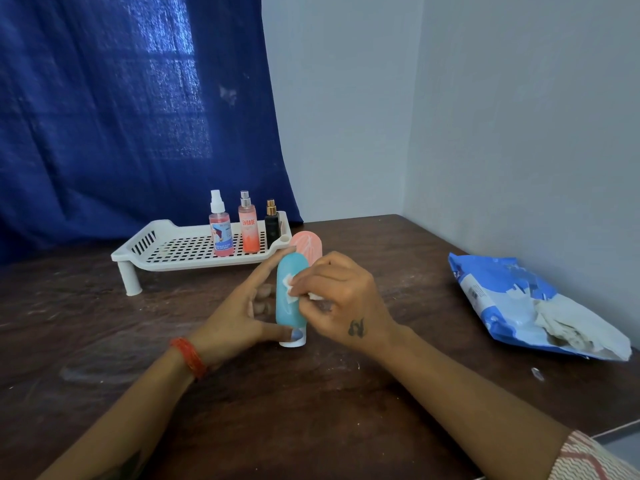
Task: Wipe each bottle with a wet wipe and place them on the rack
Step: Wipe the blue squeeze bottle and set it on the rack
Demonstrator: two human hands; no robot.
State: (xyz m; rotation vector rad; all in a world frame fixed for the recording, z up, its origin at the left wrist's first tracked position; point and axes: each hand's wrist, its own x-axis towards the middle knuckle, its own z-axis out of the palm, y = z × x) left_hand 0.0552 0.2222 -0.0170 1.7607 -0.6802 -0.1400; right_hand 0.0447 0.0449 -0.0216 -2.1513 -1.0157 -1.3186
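Your left hand [239, 318] grips the teal bottle [289, 306] upright on the table [311, 410] | your right hand [341, 299] pinches the wet wipe [288, 284] against it | rack [180, 249] behind holds three spray bottles [247, 225].

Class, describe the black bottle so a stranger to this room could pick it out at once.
Find the white slotted rack standing on the dark wooden table before the blue curtain. Three spray bottles stand at its right end; the black bottle is the rightmost. It is the shortest, dark with a gold collar, while its two neighbours are pink.
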